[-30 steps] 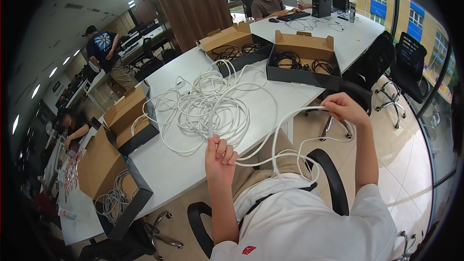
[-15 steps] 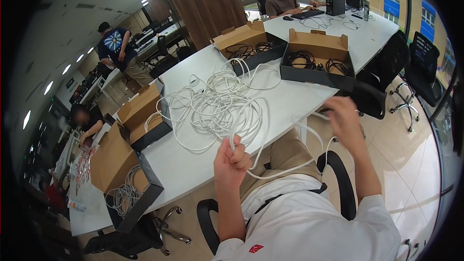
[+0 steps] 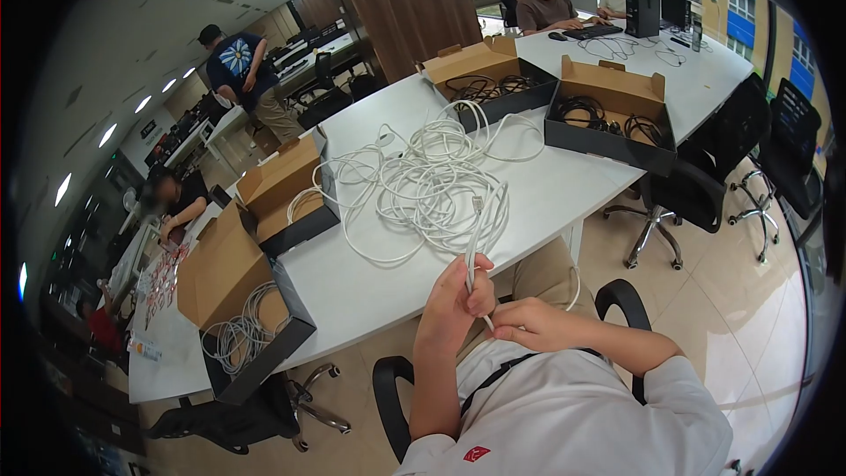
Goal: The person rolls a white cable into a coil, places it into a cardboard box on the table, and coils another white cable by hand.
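Note:
A tangled heap of white network cable [image 3: 432, 181] lies on the white table in front of me. My left hand [image 3: 458, 295] is closed around a strand of it near the table's front edge, and a plug [image 3: 478, 204] sticks up above the fist. Just below and to the right, close to my lap, my right hand [image 3: 533, 324] pinches the cable where it comes out under the left hand. A loose length of the cable hangs down to the right of my right hand.
Two open boxes with black cables, one at the back [image 3: 493, 92] and one at the right [image 3: 608, 128], stand beyond the heap. At the left are a box with grey cable [image 3: 256, 335] and another with white cable [image 3: 291, 198]. Office chairs [image 3: 679, 194] and several people are around.
My right hand has swung from out at the right in toward my left hand, drawing the cable with it. The view has shifted, and a plug now shows above my left fist.

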Tool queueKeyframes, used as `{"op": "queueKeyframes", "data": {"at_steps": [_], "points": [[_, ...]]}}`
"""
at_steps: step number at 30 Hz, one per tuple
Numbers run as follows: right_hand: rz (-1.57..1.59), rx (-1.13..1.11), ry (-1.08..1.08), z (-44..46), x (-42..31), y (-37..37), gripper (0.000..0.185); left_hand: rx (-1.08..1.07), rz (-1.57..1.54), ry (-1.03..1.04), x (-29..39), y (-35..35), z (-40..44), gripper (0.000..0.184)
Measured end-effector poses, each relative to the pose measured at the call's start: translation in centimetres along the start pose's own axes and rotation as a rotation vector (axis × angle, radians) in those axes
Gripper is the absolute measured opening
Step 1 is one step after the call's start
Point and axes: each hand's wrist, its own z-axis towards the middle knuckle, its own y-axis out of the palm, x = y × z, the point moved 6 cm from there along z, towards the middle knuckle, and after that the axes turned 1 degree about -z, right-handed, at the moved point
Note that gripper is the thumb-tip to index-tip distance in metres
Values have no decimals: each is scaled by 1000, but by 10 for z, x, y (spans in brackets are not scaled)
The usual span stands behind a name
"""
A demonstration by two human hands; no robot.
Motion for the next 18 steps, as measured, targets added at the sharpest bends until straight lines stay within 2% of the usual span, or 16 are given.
{"op": "queueKeyframes", "data": {"at_steps": [3,7,9,13,15,18], "points": [[27,-65,-5,1,-1,2,25,20,-50,3,1,-2,-3,28],[223,-103,-39,-1,-14,1,30,1,-377,-54,-3,-8,-1,27],[144,-74,-63,-2,-20,-2,29,-8,-541,-104,-6,-4,1,28],[100,19,-166,-3,-28,-5,28,-24,-636,-117,-5,-2,5,27],[71,-27,-157,-4,-31,-4,29,18,-657,-114,-2,-8,5,24],[-29,-136,-113,-10,-29,2,31,-54,-835,-106,8,-17,6,25]]}}
